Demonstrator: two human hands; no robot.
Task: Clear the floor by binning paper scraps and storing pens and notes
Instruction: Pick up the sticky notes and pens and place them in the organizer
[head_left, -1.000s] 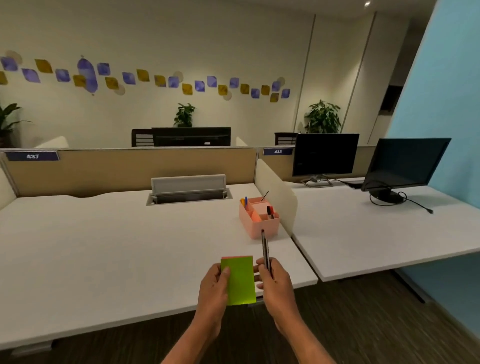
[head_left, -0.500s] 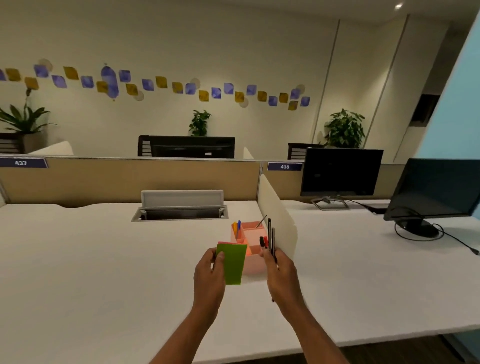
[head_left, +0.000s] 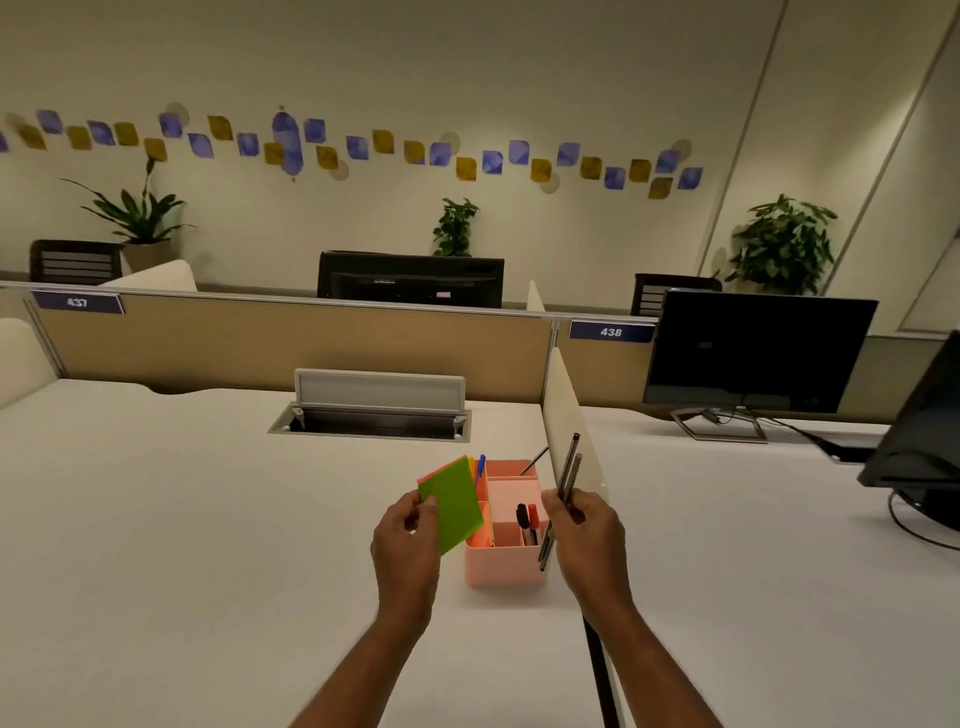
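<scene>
white desk (head_left: 182, 519): stretching off to the left, carrying the pink plastic desk organiser (head_left: 506, 571)
left hand (head_left: 405, 540): pinching the bright green sticky-note pad (head_left: 454, 501) by its lower left edge, thumb lying on the front, so properly gripping it
sticky-note pad: hanging tilted just over the organiser's left side, hiding a bit of it, pink layer peeking out up top
organiser: sitting between both hands, holding a blue pen (head_left: 480, 464) at the back left and black and red markers (head_left: 525, 522) in the front right slot
right hand (head_left: 587, 535): clutching two slim dark pens (head_left: 569, 470), tops poking up in front of the cream divider panel (head_left: 563, 415), lower ends hanging beside the organiser's right wall
black monitor (head_left: 753, 353): standing well off to the right
</scene>
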